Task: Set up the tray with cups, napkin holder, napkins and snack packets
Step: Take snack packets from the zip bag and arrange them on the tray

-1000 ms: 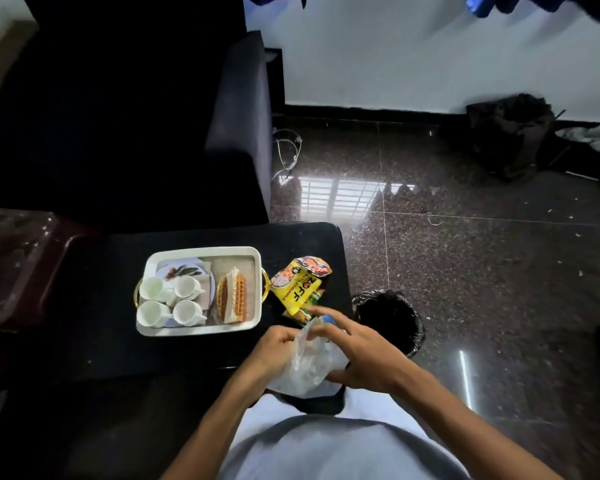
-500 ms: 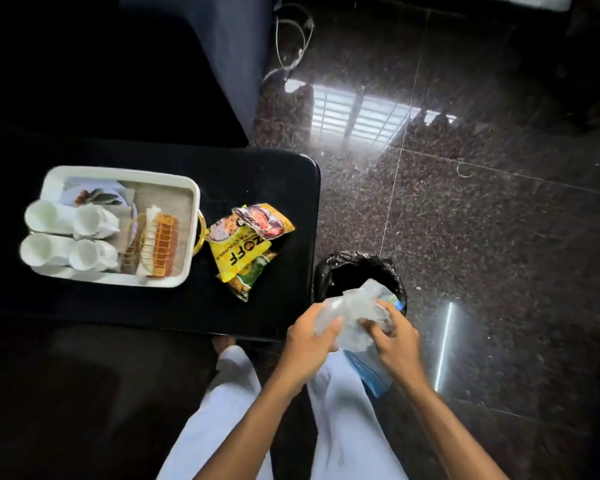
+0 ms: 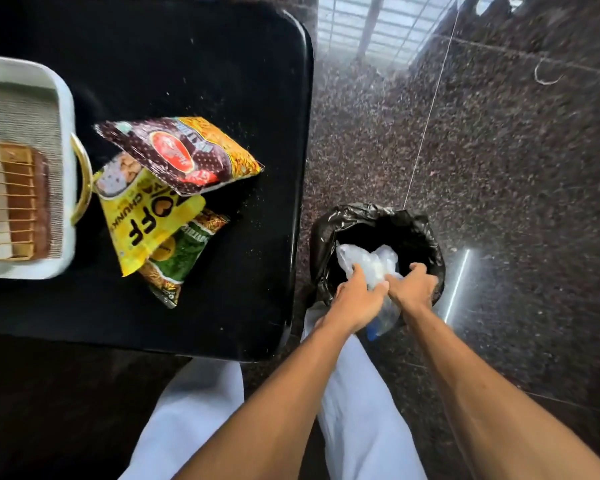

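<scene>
While over bin [image 3: 329, 237] | both hands' grip: plastic bag [image 3: 368, 265]

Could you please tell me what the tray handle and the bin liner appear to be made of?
Tray handle: probably polished, gold-toned metal, given its bright reflective curve. Bin liner: thin glossy black plastic film, judging by its crinkles and sharp highlights.

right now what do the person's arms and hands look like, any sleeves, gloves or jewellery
Both forearms are bare up to the frame edge, with no sleeve in view. The left hand and right hand wear no gloves, and no rings, watch or wristband can be seen. The only clothing visible is light, whitish trousers below the arms.
</scene>
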Motion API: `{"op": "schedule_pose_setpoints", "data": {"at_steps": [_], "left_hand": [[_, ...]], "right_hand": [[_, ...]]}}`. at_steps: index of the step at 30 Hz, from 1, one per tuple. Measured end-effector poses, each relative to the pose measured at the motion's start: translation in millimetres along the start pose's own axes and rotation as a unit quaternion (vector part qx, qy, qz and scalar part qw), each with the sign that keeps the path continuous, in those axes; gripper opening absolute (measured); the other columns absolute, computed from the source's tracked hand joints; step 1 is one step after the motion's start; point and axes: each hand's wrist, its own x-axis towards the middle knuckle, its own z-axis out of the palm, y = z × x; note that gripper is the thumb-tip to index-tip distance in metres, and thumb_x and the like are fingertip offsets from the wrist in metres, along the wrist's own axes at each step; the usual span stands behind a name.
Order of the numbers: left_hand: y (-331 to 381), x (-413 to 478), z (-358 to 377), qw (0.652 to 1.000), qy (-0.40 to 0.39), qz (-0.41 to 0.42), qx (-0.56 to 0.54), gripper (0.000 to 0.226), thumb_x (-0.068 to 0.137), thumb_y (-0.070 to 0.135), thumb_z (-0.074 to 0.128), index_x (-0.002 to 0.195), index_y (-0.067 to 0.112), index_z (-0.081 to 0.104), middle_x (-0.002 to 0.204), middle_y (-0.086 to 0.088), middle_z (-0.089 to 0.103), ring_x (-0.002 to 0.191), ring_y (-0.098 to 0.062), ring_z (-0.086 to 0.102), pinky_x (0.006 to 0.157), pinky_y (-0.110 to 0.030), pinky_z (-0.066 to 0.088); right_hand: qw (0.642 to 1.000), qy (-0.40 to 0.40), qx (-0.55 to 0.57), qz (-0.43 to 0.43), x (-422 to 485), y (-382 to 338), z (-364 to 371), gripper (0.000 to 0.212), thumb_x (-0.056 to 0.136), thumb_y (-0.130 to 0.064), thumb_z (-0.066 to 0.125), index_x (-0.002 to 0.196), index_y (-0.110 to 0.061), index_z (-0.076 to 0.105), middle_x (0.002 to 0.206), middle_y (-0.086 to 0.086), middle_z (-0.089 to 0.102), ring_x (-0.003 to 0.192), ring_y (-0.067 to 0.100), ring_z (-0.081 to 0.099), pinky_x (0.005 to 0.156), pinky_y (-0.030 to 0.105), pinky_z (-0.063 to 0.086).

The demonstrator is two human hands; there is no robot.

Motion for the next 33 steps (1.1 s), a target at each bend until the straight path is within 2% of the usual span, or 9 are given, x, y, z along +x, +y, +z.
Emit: {"op": "schedule_pose_setpoints", "data": {"at_steps": [3, 8, 13, 17, 19, 23, 26, 29, 33], "left_hand": [[-8.2, 0.8, -3.3, 1.0, -0.006, 0.021, -0.003, 0.045, 0.101, 0.034, 0.052, 0.135, 0.006, 0.059, 0.138, -0.021, 0.063, 0.131, -0.036, 0.057, 0.109, -0.047, 0.047], [-13.5, -42.8, -12.2, 0.996, 0.011, 0.064, -0.059, 0.039, 0.1, 0.029, 0.056, 0.136, 0.015, 0.063, 0.124, -0.01, 0.074, 0.118, -0.026, 0.067, 0.105, -0.039, 0.052], [-12.7, -113.7, -49.8, 0.971, 0.069, 0.129, -0.188, 0.026, 0.1, 0.022, 0.057, 0.123, 0.022, 0.07, 0.111, -0.004, 0.077, 0.103, -0.016, 0.073, 0.095, -0.031, 0.057], [-16.5, -172.4, -105.1, 0.93, 0.166, 0.202, -0.259, 0.025, 0.1, 0.013, 0.058, 0.104, 0.033, 0.071, 0.097, 0.008, 0.078, 0.093, -0.008, 0.075, 0.081, -0.017, 0.057], [-23.9, -197.6, -135.0, 0.914, 0.203, 0.223, -0.273, 0.025, 0.1, 0.011, 0.058, 0.104, 0.031, 0.071, 0.097, 0.005, 0.079, 0.09, -0.008, 0.076, 0.079, -0.016, 0.056], [-50.6, -235.1, -187.3, 0.887, 0.247, 0.25, -0.3, 0.02, 0.101, 0.012, 0.057, 0.11, 0.021, 0.072, 0.102, -0.002, 0.08, 0.091, -0.01, 0.076, 0.081, -0.021, 0.057], [-76.4, -256.6, -217.6, 0.878, 0.261, 0.26, -0.304, 0.02, 0.101, 0.012, 0.057, 0.112, 0.017, 0.073, 0.1, -0.003, 0.081, 0.091, -0.011, 0.076, 0.08, -0.02, 0.057], [-97.7, -272.6, -238.8, 0.876, 0.267, 0.264, -0.303, 0.02, 0.101, 0.014, 0.058, 0.111, 0.021, 0.074, 0.1, 0.004, 0.081, 0.091, -0.009, 0.076, 0.078, -0.017, 0.056], [-130.5, -291.2, -270.9, 0.875, 0.256, 0.276, -0.303, 0.02, 0.101, 0.016, 0.059, 0.108, 0.028, 0.074, 0.101, 0.006, 0.08, 0.094, -0.012, 0.076, 0.08, -0.019, 0.057]], "right_hand": [[0.998, 0.045, -0.012, -0.035, 6.7, -4.1, 7.9, 0.051, 0.094, -0.024, 0.064, 0.137, -0.004, 0.046, 0.145, 0.022, 0.034, 0.128, 0.044, 0.043, 0.106, 0.044, 0.038], [0.989, 0.028, -0.071, -0.124, -13.0, -14.5, 3.9, 0.041, 0.094, -0.024, 0.062, 0.13, -0.005, 0.055, 0.141, 0.019, 0.038, 0.126, 0.041, 0.044, 0.106, 0.044, 0.037], [0.974, 0.057, 0.038, -0.216, -69.3, -56.2, -17.4, 0.026, 0.093, -0.017, 0.062, 0.116, -0.006, 0.065, 0.134, 0.017, 0.047, 0.126, 0.03, 0.048, 0.11, 0.039, 0.039], [0.925, 0.095, 0.18, -0.321, -148.4, -116.5, -41.2, 0.015, 0.094, -0.024, 0.064, 0.108, -0.025, 0.066, 0.132, 0.007, 0.051, 0.107, 0.008, 0.063, 0.081, 0.0, 0.044], [0.89, 0.093, 0.213, -0.393, -190.7, -144.3, -51.4, 0.023, 0.092, -0.036, 0.066, 0.114, -0.028, 0.064, 0.127, 0.003, 0.054, 0.102, -0.003, 0.062, 0.081, 0.005, 0.048], [0.849, 0.068, 0.099, -0.515, -248.1, -193.8, -47.7, 0.063, 0.083, -0.046, 0.075, 0.136, -0.019, 0.054, 0.137, 0.005, 0.051, 0.129, 0.016, 0.051, 0.109, 0.034, 0.044], [0.849, 0.04, -0.007, -0.527, -266.3, -223.8, -26.8, 0.084, 0.079, -0.048, 0.078, 0.148, -0.015, 0.043, 0.149, 0.01, 0.044, 0.14, 0.021, 0.04, 0.117, 0.036, 0.035], [0.853, 0.063, -0.073, -0.513, -261.9, -238.9, -11.1, 0.078, 0.082, -0.034, 0.078, 0.149, -0.015, 0.043, 0.146, 0.011, 0.05, 0.135, 0.026, 0.047, 0.113, 0.038, 0.039], [0.842, 0.145, -0.095, -0.511, -263.4, -252.7, 2.2, 0.043, 0.09, -0.026, 0.069, 0.131, -0.019, 0.062, 0.123, 0.01, 0.069, 0.112, 0.031, 0.065, 0.091, 0.038, 0.051]]}}
